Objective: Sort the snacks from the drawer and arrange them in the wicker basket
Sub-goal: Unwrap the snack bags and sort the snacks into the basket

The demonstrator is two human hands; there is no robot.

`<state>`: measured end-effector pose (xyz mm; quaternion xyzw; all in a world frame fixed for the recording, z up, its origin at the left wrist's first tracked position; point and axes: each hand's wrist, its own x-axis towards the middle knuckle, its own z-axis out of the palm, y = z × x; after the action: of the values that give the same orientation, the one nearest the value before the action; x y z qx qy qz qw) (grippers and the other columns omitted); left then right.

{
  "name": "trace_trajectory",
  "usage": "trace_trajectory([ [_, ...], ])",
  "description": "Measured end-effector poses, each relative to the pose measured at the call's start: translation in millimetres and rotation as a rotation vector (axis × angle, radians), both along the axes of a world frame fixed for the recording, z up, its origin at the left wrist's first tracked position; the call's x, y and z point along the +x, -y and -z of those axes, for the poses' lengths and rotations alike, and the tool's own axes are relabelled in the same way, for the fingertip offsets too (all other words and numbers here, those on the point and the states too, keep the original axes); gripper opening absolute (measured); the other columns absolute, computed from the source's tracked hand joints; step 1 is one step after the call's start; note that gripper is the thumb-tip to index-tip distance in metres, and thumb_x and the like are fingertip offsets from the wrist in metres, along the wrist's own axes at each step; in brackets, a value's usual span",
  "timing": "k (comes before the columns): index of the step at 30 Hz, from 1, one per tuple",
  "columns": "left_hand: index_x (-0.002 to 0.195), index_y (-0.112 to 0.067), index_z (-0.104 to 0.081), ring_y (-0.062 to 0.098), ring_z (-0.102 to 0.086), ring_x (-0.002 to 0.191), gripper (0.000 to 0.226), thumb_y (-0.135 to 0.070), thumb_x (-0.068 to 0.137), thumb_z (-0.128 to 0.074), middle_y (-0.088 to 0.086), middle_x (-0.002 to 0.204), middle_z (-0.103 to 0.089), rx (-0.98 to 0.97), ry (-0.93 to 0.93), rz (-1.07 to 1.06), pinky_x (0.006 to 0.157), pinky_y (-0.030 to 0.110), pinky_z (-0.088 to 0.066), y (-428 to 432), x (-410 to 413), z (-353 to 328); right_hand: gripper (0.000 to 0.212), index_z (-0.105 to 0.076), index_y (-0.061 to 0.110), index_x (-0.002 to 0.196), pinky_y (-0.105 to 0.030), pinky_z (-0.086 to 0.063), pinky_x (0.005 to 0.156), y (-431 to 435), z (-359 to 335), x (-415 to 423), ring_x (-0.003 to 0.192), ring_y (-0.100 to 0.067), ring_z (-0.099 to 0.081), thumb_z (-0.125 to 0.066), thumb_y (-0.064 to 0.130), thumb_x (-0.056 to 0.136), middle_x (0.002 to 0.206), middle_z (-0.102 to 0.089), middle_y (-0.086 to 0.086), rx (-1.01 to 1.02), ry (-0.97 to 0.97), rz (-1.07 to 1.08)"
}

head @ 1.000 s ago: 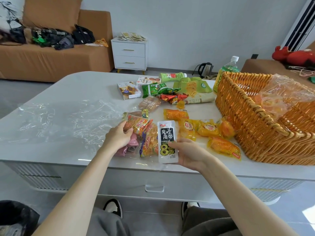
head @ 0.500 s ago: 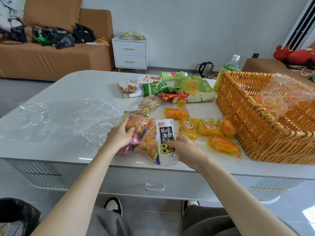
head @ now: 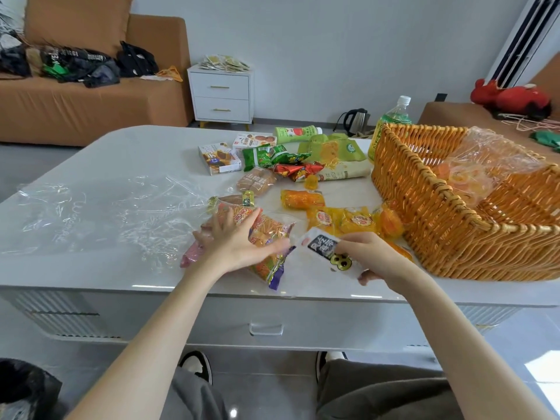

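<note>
Pale glossy worktop [head: 121,165], living room behind. Item: white pouch [head: 321,250] with a black label, tilted low over the near edge, near the wicker basket [head: 439,231] but outside it. Judged light, flat and soft, with slick, crinkly film; best taken at an edge seam, thumb under and fingers over. Right hand [head: 372,256] pinches its right end, fingers [head: 348,237] curled over the printed face. Left hand [head: 236,241] lies flat with fingers straight and spread, pressing the orange stick-snack packet [head: 272,234] beside the pouch and gripping nothing.
</note>
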<state>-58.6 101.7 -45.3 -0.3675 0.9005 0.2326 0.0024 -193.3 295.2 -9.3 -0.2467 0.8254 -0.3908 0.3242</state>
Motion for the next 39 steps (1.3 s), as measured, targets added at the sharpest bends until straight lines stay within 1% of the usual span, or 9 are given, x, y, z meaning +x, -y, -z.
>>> trace_trajectory([
  [3,0.145,-0.055,0.000,0.036,0.020,0.144,0.106,-0.092,0.056,-0.045,0.006,0.159,0.019,-0.037,0.053,0.009,0.109,0.067,0.005,-0.3,0.1,2.0,0.025,-0.071,0.005,0.099,-0.019,-0.029,0.036,-7.0,0.3,-2.5,0.049,-0.015,-0.039,-0.053,0.020,0.091,0.066,-0.060,-0.005,0.093,-0.083,-0.094],
  [7,0.146,-0.053,-0.003,0.035,0.018,0.144,0.092,-0.082,0.071,-0.048,0.005,0.159,0.016,-0.029,0.023,-0.001,0.110,0.067,0.000,1.0,-0.8,2.8,0.025,-0.071,0.008,0.102,-0.017,-0.021,0.038,-5.5,-0.2,-7.0,0.049,-0.015,-0.030,-0.055,0.022,0.090,0.068,-0.054,-0.007,0.093,-0.089,-0.133],
  [11,0.146,-0.053,-0.004,0.035,0.016,0.145,0.080,-0.077,0.080,-0.042,0.005,0.160,0.014,-0.032,0.014,-0.004,0.110,0.066,0.000,3.8,-1.2,4.0,0.019,-0.071,0.030,0.101,-0.016,-0.022,0.038,6.9,-4.4,-9.4,0.049,-0.013,-0.029,-0.056,0.025,0.091,0.074,-0.060,-0.005,0.023,-0.038,-0.105],
  [18,0.146,-0.053,-0.006,0.034,0.017,0.145,0.071,-0.070,0.087,-0.039,0.004,0.160,0.015,0.003,-0.017,-0.003,0.109,0.065,0.004,3.3,0.0,3.0,0.012,-0.066,0.032,0.093,-0.015,-0.027,0.037,28.3,1.6,-12.8,0.049,-0.010,-0.035,-0.057,0.025,0.092,0.083,-0.063,-0.007,0.028,0.034,-0.053],
  [23,0.146,-0.055,-0.005,0.034,0.019,0.144,0.071,-0.072,0.086,-0.038,0.003,0.159,0.016,0.035,-0.010,0.004,0.109,0.064,0.006,2.4,0.3,0.7,0.035,-0.055,0.018,0.118,-0.018,-0.030,0.041,44.9,19.0,-2.2,0.051,-0.011,-0.041,-0.068,0.030,0.088,0.077,-0.058,-0.004,-0.044,0.007,-0.031],
  [29,0.145,-0.056,-0.013,0.030,0.014,0.146,0.080,-0.083,0.074,-0.039,0.000,0.160,0.011,0.131,-0.075,0.008,0.113,0.063,0.003,5.2,7.0,-4.4,0.033,-0.057,0.023,0.125,-0.017,-0.037,0.041,62.9,23.5,7.0,0.050,-0.010,-0.043,-0.061,0.029,0.093,0.080,-0.059,0.001,-0.171,0.102,0.009],
  [33,0.143,-0.044,-0.033,0.027,-0.014,0.146,0.084,-0.086,0.071,-0.024,0.001,0.158,-0.020,0.089,-0.267,-0.097,0.115,0.058,-0.014,20.0,9.2,-5.1,0.023,-0.055,-0.004,0.111,-0.021,-0.055,0.051,52.7,17.2,-0.4,0.062,-0.014,-0.059,-0.062,0.000,0.089,0.088,-0.059,-0.012,-0.236,0.405,0.101],
  [36,0.147,-0.041,-0.028,0.034,-0.017,0.144,0.062,-0.068,0.092,-0.028,0.004,0.158,-0.020,-0.026,-0.189,-0.190,0.113,0.057,-0.017,34.5,8.5,4.4,0.027,-0.056,-0.017,0.111,-0.028,-0.060,0.060,53.9,24.0,-3.3,0.064,-0.016,-0.069,-0.060,-0.003,0.089,0.103,-0.058,-0.016,-0.229,0.255,0.174],
  [39,0.148,-0.041,-0.023,0.035,-0.023,0.142,0.060,-0.065,0.093,-0.031,0.006,0.157,-0.022,0.104,-0.185,-0.202,0.112,0.055,-0.025,44.2,8.2,13.6,0.007,-0.060,-0.009,0.085,-0.040,-0.059,0.080,63.0,29.9,3.1,0.071,-0.021,-0.072,-0.064,-0.004,0.085,0.084,-0.053,-0.015,-0.279,0.176,0.214],
])
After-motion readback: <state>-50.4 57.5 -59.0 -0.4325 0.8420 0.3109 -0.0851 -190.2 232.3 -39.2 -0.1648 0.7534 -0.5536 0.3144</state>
